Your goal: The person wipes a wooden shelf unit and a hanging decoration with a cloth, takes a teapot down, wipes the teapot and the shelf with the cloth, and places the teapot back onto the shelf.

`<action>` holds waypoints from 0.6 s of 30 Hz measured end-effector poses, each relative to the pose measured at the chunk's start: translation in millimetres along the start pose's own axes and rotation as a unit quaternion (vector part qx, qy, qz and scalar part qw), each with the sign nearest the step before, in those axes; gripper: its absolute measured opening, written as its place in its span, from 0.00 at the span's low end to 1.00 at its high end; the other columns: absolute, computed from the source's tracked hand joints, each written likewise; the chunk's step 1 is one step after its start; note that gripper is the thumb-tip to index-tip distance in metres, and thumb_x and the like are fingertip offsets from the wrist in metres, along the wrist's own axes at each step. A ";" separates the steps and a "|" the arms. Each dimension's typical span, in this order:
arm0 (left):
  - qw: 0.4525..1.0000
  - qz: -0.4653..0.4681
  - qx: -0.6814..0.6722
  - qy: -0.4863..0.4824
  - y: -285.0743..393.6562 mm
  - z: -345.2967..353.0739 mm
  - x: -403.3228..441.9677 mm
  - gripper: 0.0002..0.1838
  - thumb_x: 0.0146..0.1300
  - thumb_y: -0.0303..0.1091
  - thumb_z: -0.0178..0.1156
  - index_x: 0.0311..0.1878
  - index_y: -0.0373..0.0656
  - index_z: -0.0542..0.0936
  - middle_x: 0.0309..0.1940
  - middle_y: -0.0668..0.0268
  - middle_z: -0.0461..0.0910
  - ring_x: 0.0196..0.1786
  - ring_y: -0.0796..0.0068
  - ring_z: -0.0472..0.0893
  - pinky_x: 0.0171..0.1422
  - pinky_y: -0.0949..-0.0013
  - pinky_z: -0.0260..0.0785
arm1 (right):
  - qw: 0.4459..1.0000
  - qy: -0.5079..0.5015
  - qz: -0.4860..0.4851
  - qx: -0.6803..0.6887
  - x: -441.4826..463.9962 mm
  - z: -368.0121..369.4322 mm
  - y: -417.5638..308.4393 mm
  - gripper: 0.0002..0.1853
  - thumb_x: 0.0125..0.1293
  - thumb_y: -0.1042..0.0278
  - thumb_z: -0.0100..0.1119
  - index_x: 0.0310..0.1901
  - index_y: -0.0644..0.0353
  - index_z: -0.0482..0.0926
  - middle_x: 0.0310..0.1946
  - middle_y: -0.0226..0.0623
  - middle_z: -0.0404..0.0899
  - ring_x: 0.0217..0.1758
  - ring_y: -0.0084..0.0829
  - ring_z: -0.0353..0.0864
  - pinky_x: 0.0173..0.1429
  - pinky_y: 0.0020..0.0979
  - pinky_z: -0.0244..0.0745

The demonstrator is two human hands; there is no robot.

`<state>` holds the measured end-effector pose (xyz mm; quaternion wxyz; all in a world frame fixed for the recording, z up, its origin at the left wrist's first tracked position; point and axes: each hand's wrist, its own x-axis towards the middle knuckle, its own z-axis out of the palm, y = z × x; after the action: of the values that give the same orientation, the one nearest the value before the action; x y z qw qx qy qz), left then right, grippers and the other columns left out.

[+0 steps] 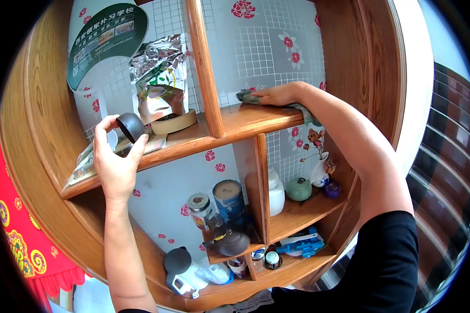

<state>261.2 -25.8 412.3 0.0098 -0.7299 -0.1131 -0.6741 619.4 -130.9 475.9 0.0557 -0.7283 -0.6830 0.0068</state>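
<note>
My left hand holds a small black cup between thumb and fingers, tilted above the left end of the upper shelf. Just behind the cup are a roll of tan tape and a silver foil pouch standing upright. Flat papers or booklets lie under and beside this hand. On the right part of the same shelf, my right hand presses a grey-green cloth against the wood. One end of the cloth hangs over the shelf's front edge; the fingertips are partly hidden by it.
A wooden upright divides the upper shelf between my hands. A green fan-shaped sign leans at the back left. Below stand a dark teapot, a glass jar, a blue canister, a white bottle, a green pot and a flower vase.
</note>
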 end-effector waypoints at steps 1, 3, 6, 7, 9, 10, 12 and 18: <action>1.000 0.000 0.002 -0.001 0.6 -0.1 0.1 0.25 0.49 0.32 0.66 0.51 0.40 0.69 0.45 0.63 0.72 0.51 0.70 0.70 0.62 0.67 0.57 | 1.000 0.014 0.001 -0.006 -6.2 0.3 0.4 0.28 0.67 0.59 0.37 0.68 0.54 0.52 0.64 0.48 0.59 0.68 0.39 0.56 0.69 0.34 0.48; 1.000 -0.006 0.015 -0.001 0.5 0.8 0.8 0.25 0.48 0.32 0.66 0.50 0.40 0.69 0.44 0.63 0.72 0.51 0.70 0.71 0.61 0.67 0.58 | 1.000 0.019 0.017 -0.008 -17.2 0.7 7.5 0.28 0.66 0.61 0.38 0.67 0.55 0.53 0.63 0.48 0.61 0.65 0.39 0.61 0.68 0.33 0.52; 0.999 0.000 0.038 0.016 1.4 4.1 0.1 0.25 0.48 0.33 0.67 0.50 0.39 0.70 0.44 0.63 0.73 0.50 0.70 0.71 0.59 0.67 0.60 | 0.998 0.053 0.037 0.006 -27.5 4.7 18.6 0.27 0.65 0.62 0.38 0.66 0.56 0.55 0.62 0.48 0.63 0.63 0.38 0.63 0.66 0.32 0.54; 0.999 0.001 0.038 0.015 2.4 5.0 -0.1 0.25 0.48 0.33 0.67 0.50 0.39 0.70 0.44 0.63 0.73 0.50 0.70 0.71 0.59 0.67 0.60 | 0.995 0.070 0.061 0.020 -32.9 5.7 18.3 0.27 0.65 0.63 0.39 0.66 0.56 0.57 0.61 0.47 0.64 0.62 0.38 0.65 0.65 0.32 0.56; 0.998 0.015 0.055 0.037 3.5 6.7 0.0 0.26 0.48 0.33 0.67 0.50 0.39 0.70 0.44 0.62 0.74 0.50 0.69 0.72 0.58 0.67 0.61 | 0.992 0.087 0.086 0.035 -45.2 9.0 17.5 0.26 0.64 0.64 0.39 0.65 0.57 0.58 0.60 0.47 0.65 0.61 0.37 0.66 0.64 0.32 0.58; 0.998 0.015 0.054 0.036 3.9 6.8 -0.2 0.26 0.48 0.33 0.67 0.50 0.39 0.70 0.44 0.62 0.74 0.50 0.69 0.72 0.58 0.67 0.61 | 0.982 0.096 0.116 0.113 -53.7 10.7 17.2 0.26 0.64 0.65 0.40 0.65 0.57 0.59 0.59 0.47 0.66 0.60 0.36 0.66 0.63 0.32 0.60; 0.998 0.012 0.038 0.040 3.3 7.0 0.1 0.25 0.48 0.33 0.67 0.50 0.39 0.70 0.44 0.62 0.74 0.50 0.69 0.72 0.59 0.67 0.61 | 0.964 0.118 0.156 0.180 -74.9 9.3 11.2 0.25 0.60 0.69 0.44 0.61 0.59 0.65 0.53 0.47 0.72 0.55 0.36 0.71 0.58 0.32 0.66; 0.999 0.007 0.031 0.043 3.9 8.8 0.8 0.28 0.45 0.36 0.70 0.49 0.40 0.70 0.44 0.61 0.74 0.50 0.65 0.73 0.58 0.65 0.61 | 0.973 0.061 0.161 -0.153 -124.5 -28.4 2.5 0.21 0.50 0.65 0.52 0.48 0.58 0.77 0.42 0.46 0.79 0.46 0.39 0.78 0.53 0.34 0.71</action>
<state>270.5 -28.0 412.9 0.0423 -0.7002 -0.1285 -0.7010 615.9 -257.0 495.6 -0.0169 -0.8274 -0.5453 -0.1334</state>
